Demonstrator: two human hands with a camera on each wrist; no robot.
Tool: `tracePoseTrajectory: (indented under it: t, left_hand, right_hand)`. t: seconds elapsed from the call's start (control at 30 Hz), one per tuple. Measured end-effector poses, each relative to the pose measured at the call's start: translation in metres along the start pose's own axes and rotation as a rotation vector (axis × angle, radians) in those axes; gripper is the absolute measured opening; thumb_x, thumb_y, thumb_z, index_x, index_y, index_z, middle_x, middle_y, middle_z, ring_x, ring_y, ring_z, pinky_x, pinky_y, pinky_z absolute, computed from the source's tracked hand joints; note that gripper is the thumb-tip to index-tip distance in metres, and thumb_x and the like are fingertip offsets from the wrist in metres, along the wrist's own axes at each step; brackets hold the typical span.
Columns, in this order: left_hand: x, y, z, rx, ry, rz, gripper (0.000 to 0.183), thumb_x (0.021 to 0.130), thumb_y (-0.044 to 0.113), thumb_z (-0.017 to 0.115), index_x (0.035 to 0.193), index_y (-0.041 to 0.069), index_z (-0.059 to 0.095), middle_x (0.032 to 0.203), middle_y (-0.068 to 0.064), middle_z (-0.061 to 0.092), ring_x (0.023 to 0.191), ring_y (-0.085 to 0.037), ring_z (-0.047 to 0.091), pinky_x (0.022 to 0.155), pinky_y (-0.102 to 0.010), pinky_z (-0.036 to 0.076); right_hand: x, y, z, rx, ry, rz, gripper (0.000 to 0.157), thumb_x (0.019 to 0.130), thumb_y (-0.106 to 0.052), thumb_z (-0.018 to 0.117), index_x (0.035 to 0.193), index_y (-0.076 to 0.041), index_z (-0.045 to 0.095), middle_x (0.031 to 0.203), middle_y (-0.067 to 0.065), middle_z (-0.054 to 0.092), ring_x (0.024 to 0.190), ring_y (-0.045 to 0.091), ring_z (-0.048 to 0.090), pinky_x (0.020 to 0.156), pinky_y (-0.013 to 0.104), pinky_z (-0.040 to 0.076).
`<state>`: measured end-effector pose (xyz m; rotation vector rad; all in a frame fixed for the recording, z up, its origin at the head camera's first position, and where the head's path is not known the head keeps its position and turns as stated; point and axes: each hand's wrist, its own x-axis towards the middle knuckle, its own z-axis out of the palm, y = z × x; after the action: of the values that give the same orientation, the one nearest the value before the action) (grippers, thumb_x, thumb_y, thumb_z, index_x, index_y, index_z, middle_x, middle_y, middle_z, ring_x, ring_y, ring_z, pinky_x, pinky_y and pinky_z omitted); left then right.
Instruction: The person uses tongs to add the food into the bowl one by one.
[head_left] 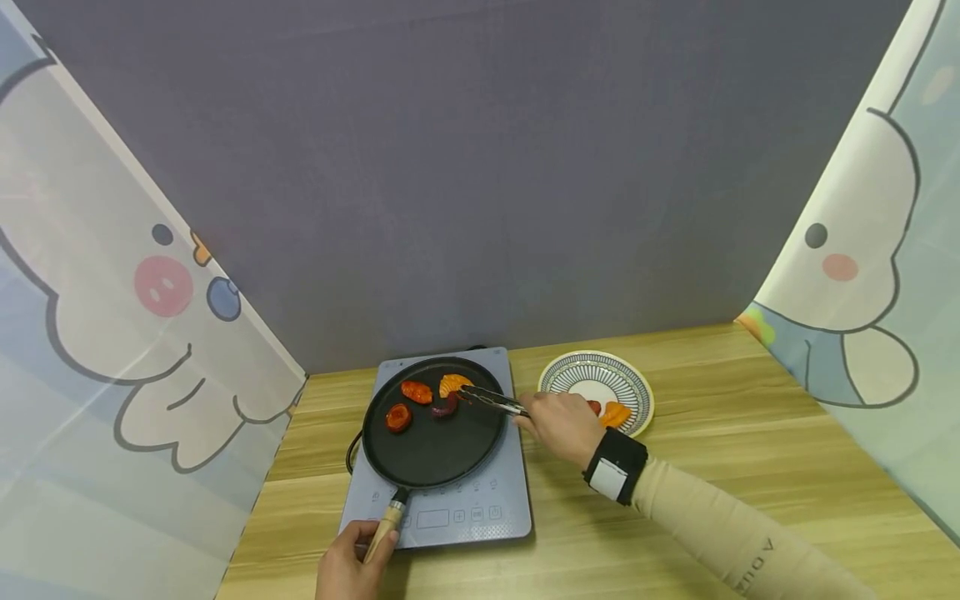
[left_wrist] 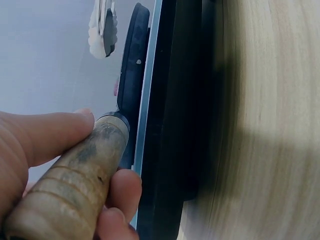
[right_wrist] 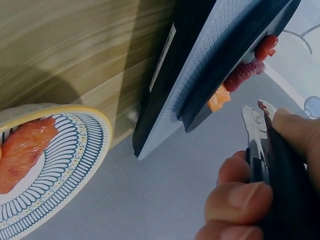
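Note:
My left hand (head_left: 348, 562) grips the wooden handle (left_wrist: 75, 175) of a flat black frying pan (head_left: 442, 454). Several food pieces lie in the pan's far half: a round red one (head_left: 398, 417), an orange-red one (head_left: 416, 392), a scored orange one (head_left: 454, 384) and a dark red one (head_left: 444, 408). Black-handled metal tongs (head_left: 491, 400) are held in my right hand (head_left: 562, 425), their tips overlapping the orange and dark red pieces in the head view. From the right wrist, the tong tips (right_wrist: 257, 117) look slightly parted, with nothing between them.
Under the pan is a grey induction cooktop (head_left: 435, 533) on a wood-grain table (head_left: 720, 433). A patterned plate (head_left: 639, 392) stands right of it, holding red and orange pieces (head_left: 615, 414), partly hidden by my right hand. A grey wall (head_left: 510, 183) and cartoon-printed side panels surround the table.

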<state>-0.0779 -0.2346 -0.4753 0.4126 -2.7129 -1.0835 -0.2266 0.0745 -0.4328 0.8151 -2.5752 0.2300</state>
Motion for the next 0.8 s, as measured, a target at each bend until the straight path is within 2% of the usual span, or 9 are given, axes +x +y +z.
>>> tracePoseTrajectory:
  t: [0.2,0.37,0.57,0.8]
  left_hand:
    - [0.0,0.0,0.0,0.0,-0.001,-0.002,0.027,0.075,0.031,0.072,0.085,0.008,0.063,0.07,-0.001,0.062,0.058,-0.009,0.052,0.05,-0.03,0.044]
    - [0.0,0.001,0.0,-0.006,-0.01,-0.011,0.026,0.075,0.03,0.072,0.085,0.008,0.063,0.07,-0.001,0.062,0.059,-0.009,0.052,0.05,-0.029,0.044]
    - [0.0,0.001,0.0,-0.008,-0.014,-0.014,0.026,0.075,0.03,0.072,0.085,0.008,0.063,0.07,-0.001,0.062,0.059,-0.009,0.052,0.051,-0.03,0.044]
    - [0.0,0.002,0.0,-0.009,-0.016,-0.019,0.027,0.075,0.029,0.072,0.086,0.007,0.063,0.071,-0.001,0.062,0.059,-0.009,0.052,0.051,-0.03,0.044]
  right_hand:
    - [0.003,-0.004,0.001,-0.011,-0.032,0.007,0.032,0.081,-0.044,0.062,0.07,-0.016,0.05,0.056,-0.004,0.049,0.045,0.013,0.045,0.034,0.033,0.034]
    - [0.008,-0.01,0.007,-0.044,-0.076,-0.007,0.032,0.082,-0.047,0.06,0.077,-0.015,0.055,0.059,-0.004,0.053,0.046,0.014,0.046,0.036,0.033,0.035]
    - [0.012,-0.014,0.013,-0.073,-0.093,-0.019,0.035,0.082,-0.049,0.059,0.079,-0.014,0.055,0.062,-0.002,0.055,0.048,0.016,0.049,0.035,0.034,0.036]
    - [0.017,-0.015,0.017,-0.124,-0.111,-0.035,0.042,0.082,-0.055,0.055,0.089,-0.014,0.057,0.061,-0.002,0.056,0.045,0.015,0.047,0.033,0.033,0.035]
